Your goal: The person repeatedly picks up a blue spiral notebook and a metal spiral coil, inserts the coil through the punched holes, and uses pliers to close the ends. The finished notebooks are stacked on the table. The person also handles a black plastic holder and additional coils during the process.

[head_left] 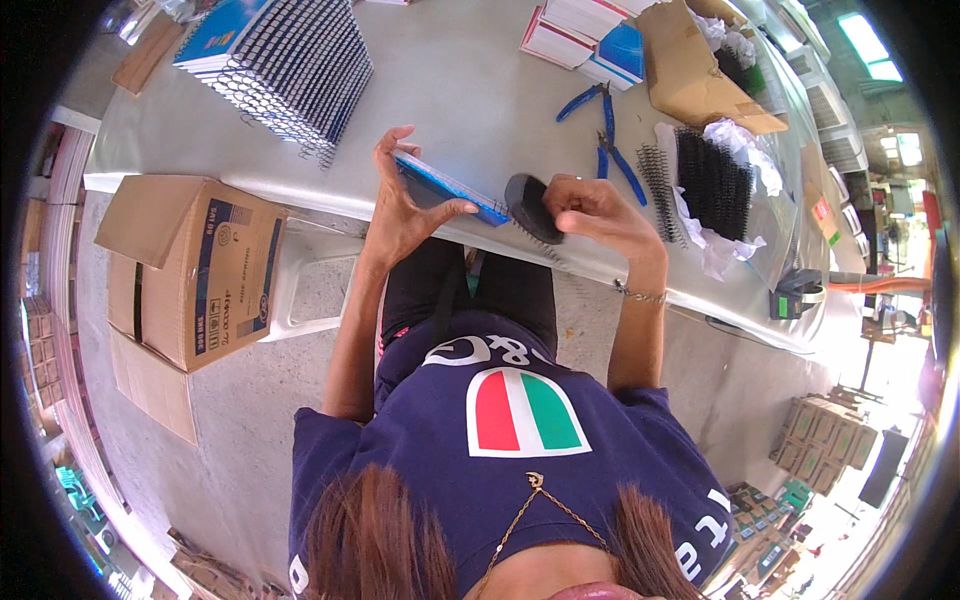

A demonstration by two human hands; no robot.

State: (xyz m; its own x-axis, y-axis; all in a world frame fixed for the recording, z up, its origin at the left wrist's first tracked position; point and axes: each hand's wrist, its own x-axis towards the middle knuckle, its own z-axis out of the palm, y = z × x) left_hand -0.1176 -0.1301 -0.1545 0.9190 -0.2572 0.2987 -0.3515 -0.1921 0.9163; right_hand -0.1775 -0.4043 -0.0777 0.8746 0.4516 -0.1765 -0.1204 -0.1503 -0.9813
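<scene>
My left hand [415, 205] grips a thin blue notebook [455, 190] on edge, thumb on the near side and fingers round its upper corner. My right hand [605, 215] is closed on a black oval tool [530, 208], its rounded face right at the notebook's right end; motion blurs it a little. A dark spiral coil [540, 237] shows below the tool; whether it runs through the notebook's holes I cannot tell. Beyond my right hand lie two blue-handled pliers [590, 100] [618, 165], and black spiral coils [712, 185] lie on white paper.
A tall stack of spiral-bound notebooks [290, 75] stands at the far left of the table [440, 90]. At the far right are unbound books [580, 35] and an open carton [690, 75] with coils and crumpled paper. A cardboard box [195, 275] stands left of my legs, beside a white chair [315, 280].
</scene>
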